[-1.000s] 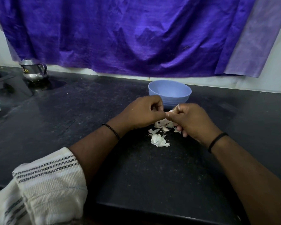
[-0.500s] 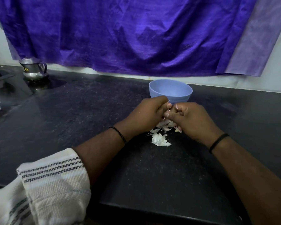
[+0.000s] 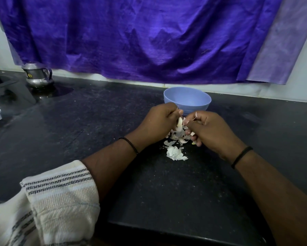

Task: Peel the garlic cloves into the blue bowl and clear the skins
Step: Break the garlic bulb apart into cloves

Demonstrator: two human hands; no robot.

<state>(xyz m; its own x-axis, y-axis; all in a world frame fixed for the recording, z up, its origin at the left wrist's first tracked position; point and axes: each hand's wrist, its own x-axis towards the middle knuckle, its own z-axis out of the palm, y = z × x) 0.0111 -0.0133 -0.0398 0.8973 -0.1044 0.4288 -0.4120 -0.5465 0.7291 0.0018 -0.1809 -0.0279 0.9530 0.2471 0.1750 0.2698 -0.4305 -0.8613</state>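
Both forearms are stretched in from the lower corners and meet at the centre of the frame, each wrist ringed by a thin black band. The left hand (image 3: 158,121) and right hand (image 3: 211,129) are held knuckles-up just in front of the blue bowl (image 3: 187,100), whose near wall is partly hidden by them. Under and below the hands a heap of garlic skins (image 3: 175,150) is spread on the black counter (image 3: 78,125). A steel jug (image 3: 37,75) is seen at the upper left, a purple cloth (image 3: 140,38) is hung along the top, and a striped sleeve (lower left) covers the left arm. A pale garlic clove (image 3: 180,122) is gripped in the curled left fingers; the right fingers are curled too, pinching a scrap of skin beside it.
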